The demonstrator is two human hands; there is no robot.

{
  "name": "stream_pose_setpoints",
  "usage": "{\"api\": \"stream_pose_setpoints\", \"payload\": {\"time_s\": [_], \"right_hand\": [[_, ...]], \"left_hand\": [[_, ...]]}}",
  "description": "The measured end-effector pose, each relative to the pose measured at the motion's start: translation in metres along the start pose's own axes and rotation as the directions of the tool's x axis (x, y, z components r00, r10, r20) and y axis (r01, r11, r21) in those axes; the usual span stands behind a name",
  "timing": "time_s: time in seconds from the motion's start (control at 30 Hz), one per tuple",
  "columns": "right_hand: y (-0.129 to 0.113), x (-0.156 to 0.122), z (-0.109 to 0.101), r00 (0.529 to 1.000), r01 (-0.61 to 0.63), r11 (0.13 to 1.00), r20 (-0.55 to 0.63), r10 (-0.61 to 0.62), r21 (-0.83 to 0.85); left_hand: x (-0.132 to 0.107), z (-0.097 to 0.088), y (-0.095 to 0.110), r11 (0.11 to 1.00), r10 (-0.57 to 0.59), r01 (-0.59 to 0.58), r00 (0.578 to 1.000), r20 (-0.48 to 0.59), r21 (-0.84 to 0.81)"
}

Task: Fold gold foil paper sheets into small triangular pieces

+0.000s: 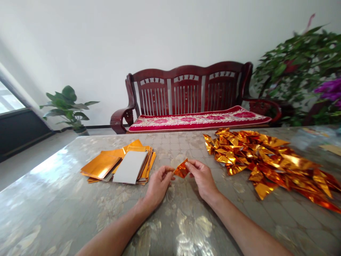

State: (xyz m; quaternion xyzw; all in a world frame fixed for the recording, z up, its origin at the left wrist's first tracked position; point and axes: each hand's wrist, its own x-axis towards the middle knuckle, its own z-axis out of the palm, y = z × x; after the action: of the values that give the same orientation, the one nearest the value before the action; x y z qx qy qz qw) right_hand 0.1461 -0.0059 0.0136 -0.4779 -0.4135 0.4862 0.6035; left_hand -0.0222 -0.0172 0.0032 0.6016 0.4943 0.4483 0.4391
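Both hands meet over the middle of the table on one small folded piece of gold foil paper [182, 170]. My left hand [157, 185] pinches its left side with thumb and fingers closed. My right hand [201, 176] pinches its right upper edge. To the left lies a stack of flat gold foil sheets [106, 164], one turned white side up [130, 166]. To the right spreads a heap of folded gold foil pieces [269, 160].
The table [186, 224] has a glossy patterned top. Behind it stands a dark red wooden bench [189, 96] with a red cushion. A potted plant [69, 106] is at the back left, leafy plants [301, 71] at the right.
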Motion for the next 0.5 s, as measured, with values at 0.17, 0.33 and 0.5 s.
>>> {"api": "stream_pose_setpoints", "payload": {"time_s": [0.17,0.33,0.5], "right_hand": [[0.0003,-0.0003,0.0017,1.0,0.022,0.999,-0.005,-0.022,0.045],[0.0002,-0.0012,0.002,1.0,0.011,0.998,0.015,-0.012,0.068],[0.0021,-0.002,0.0022,0.998,-0.024,0.998,0.057,0.021,0.05]], "left_hand": [[-0.0029,0.0013,-0.0021,0.995,0.101,-0.101,0.995,-0.002,0.012],[-0.0019,0.0005,-0.0051,0.984,0.117,-0.126,0.99,-0.078,-0.127],[-0.0024,-0.0023,0.0002,0.983,0.162,-0.166,0.985,-0.053,-0.078]]}}
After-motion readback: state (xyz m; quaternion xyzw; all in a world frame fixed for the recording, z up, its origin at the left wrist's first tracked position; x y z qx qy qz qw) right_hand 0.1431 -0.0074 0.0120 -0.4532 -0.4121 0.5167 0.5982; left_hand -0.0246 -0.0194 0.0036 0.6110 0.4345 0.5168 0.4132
